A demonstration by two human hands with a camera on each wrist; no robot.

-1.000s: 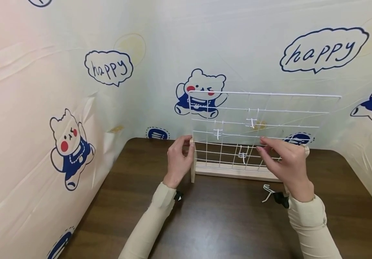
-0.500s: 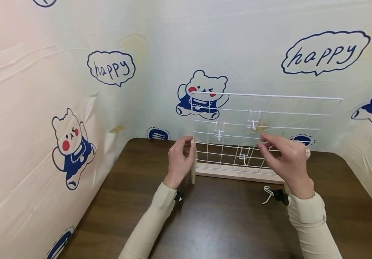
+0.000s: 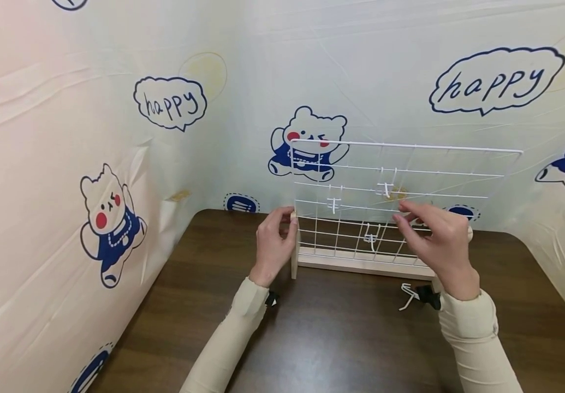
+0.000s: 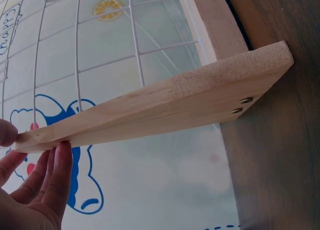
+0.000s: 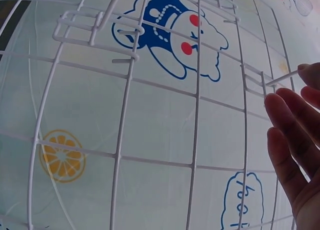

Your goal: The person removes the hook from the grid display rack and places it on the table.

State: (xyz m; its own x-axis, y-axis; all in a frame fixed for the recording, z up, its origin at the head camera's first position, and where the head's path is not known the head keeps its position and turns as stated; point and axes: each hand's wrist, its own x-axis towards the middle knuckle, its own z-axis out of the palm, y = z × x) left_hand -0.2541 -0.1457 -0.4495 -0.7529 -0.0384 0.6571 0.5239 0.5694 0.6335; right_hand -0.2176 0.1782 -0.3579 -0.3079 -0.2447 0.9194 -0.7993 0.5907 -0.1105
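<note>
A white wire grid rack [image 3: 407, 146] stands upright in a pale wooden frame, with several white wire hooks hung on it. My left hand [image 3: 273, 240] pinches the top of the frame's left wooden upright [image 4: 150, 107], thumb on one side and fingers on the other. In front of the grid is my right hand [image 3: 439, 243], its thumb and index finger bent toward each other with a small gap. The upper hook [image 3: 385, 189] hangs just left of those fingertips; in the right wrist view this hook's prong [image 5: 284, 79] overlaps a fingertip.
One loose white hook [image 3: 408, 296] lies on the dark wooden table [image 3: 341, 338] by my right wrist. A lower hook [image 3: 370, 238] and a left hook [image 3: 333, 204] hang on the grid. Printed fabric [image 3: 243, 49] walls the table at the back and sides.
My right hand has shifted slightly up and to the right, its fingertips rising along the grid. The left hand keeps its hold on the upright, and the hooks stay where they hang.
</note>
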